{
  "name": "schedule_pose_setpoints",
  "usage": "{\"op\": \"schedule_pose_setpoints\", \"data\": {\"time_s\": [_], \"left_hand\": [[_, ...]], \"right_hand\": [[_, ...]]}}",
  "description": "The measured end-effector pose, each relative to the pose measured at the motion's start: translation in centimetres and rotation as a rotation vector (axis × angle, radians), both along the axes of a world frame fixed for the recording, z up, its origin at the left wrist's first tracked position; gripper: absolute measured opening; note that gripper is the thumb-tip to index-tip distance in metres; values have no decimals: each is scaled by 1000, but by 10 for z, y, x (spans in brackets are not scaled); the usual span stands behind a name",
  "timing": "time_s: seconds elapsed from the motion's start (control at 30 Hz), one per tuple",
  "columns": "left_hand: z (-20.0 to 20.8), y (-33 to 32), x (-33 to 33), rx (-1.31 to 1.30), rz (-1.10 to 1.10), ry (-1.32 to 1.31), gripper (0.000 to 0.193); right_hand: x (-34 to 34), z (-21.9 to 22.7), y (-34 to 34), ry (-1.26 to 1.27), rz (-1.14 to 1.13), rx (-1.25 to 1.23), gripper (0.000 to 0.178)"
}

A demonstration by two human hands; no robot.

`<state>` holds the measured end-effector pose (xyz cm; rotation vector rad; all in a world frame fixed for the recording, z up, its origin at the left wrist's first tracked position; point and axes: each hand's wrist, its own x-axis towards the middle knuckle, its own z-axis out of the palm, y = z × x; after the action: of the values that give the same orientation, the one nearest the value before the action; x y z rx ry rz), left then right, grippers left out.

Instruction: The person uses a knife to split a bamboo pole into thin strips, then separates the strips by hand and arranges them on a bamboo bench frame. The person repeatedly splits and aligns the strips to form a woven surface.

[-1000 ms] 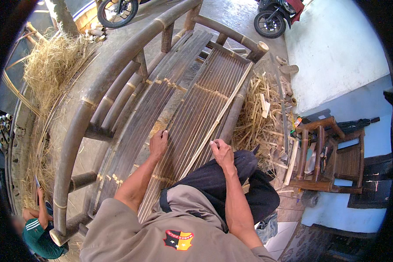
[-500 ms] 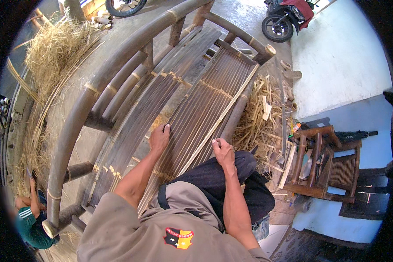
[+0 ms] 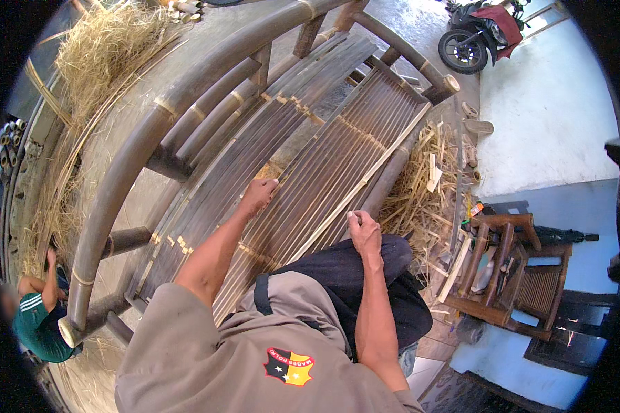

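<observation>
I sit on a long brown bamboo bench [image 3: 120,162], whose slatted seat stretches away from me. My left hand [image 3: 258,195] is closed above the gap between the seat's dark left slat panel [image 3: 244,148] and its right slat panel [image 3: 331,165]. My right hand [image 3: 366,234] is closed in a pinch over my dark trousers, close to the bench's front edge. Whatever either hand grips is too small or hidden to make out. A pale bamboo strip [image 3: 355,196] runs lengthwise along the right panel, passing just beside my right hand.
Bamboo shavings [image 3: 424,182] are heaped right of the bench. Beyond them stands a wooden chair [image 3: 506,275] with items on its seat. Fibrous shavings [image 3: 110,62] pile up far left. A person in a green shirt [image 3: 40,327] crouches lower left. A motorcycle [image 3: 472,41] is parked far right.
The view has shifted, so the bench's far end sits further right. My left hand has turned, its fingertips now pointing more to the right. My right hand stays pinched near the front edge.
</observation>
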<state>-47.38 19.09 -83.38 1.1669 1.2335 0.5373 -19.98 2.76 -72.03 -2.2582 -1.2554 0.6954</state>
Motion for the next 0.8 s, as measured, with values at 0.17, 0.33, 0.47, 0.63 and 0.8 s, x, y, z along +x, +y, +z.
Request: {"op": "schedule_pose_setpoints", "data": {"time_s": [0.17,0.33,0.47,0.63,0.8], "left_hand": [[4,-2,-5,-24,-29,-6,36],[11,-6,-11,59,-46,18,36],[14,-10,-14,85,-43,9,38],[31,-21,-13,313,90,162,38],[53,-41,-14,351,137,278,30]], "right_hand": [[-1,1,0,12,-35,-13,42],[1,-3,-1,-16,-26,-37,45],[3,-5,-1,-26,-14,-11,45],[2,-4,-1,-2,-20,26,45],[1,0,-1,4,-21,9,45]]}}
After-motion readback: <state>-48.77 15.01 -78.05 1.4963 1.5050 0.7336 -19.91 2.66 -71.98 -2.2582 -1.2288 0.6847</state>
